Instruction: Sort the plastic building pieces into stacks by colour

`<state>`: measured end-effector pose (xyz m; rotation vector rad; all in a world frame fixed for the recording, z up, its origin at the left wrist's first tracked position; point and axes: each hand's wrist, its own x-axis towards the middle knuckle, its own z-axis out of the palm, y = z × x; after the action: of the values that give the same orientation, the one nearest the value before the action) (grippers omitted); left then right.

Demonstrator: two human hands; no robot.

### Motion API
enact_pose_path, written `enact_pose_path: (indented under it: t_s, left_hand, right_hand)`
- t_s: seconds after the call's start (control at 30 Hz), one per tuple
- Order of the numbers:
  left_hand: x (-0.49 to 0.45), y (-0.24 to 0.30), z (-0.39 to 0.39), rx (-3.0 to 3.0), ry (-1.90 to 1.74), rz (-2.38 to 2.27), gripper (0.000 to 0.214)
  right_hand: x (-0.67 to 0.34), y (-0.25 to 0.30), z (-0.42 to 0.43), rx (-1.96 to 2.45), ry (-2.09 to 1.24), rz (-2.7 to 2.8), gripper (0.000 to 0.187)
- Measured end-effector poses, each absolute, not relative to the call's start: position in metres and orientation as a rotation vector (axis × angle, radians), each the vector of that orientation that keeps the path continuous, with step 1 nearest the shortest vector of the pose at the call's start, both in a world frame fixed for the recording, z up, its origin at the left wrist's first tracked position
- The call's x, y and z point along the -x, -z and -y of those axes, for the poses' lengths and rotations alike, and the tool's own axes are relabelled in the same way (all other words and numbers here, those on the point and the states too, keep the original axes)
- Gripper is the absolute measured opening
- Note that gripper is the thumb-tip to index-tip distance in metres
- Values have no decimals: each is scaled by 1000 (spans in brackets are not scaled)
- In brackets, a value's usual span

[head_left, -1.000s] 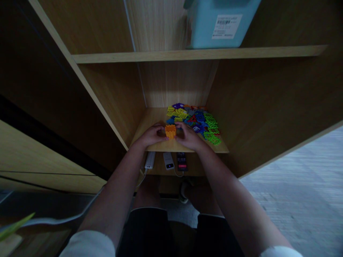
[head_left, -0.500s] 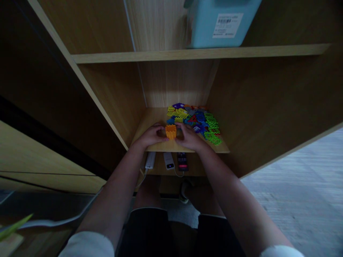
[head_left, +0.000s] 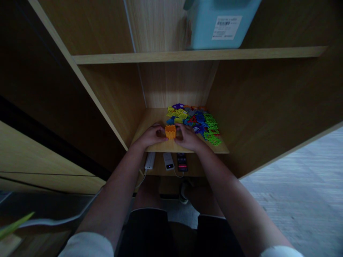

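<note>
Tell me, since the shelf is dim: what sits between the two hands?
An orange block cube, touched by left hand and right hand, in the head view.

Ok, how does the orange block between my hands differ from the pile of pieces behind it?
The orange block is one colour; the pile mixes yellow, blue, purple, red and green. The orange block stands boxy and raised; the pile lies flat. The left hand and right hand grip the orange block near the shelf front; the pile sits untouched behind. Both look like toothed plastic.
</note>
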<state>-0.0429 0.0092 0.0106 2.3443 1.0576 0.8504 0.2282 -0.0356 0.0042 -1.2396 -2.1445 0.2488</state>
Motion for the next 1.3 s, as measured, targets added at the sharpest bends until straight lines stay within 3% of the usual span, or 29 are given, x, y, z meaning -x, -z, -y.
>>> enact_pose_path:
  t_s: [0.77,0.97,1.07,1.3]
  left_hand:
    - [39,-14,-6,-2364,-871,-1008,37]
    - [37,-18,0,-2352,-844,-1102,48]
    - [37,-22,5,-2261,-858,-1195,60]
    - [36,-31,11,-1926,-1158,-1323,43]
  right_hand:
    - [-227,-1,35,1271,-252,2140,76]
    - [-228,-4,46,1271,-191,2148,73]
    - [-240,-6,52,1275,-144,2134,67]
    - [-271,-24,10,1516,112,2003,43]
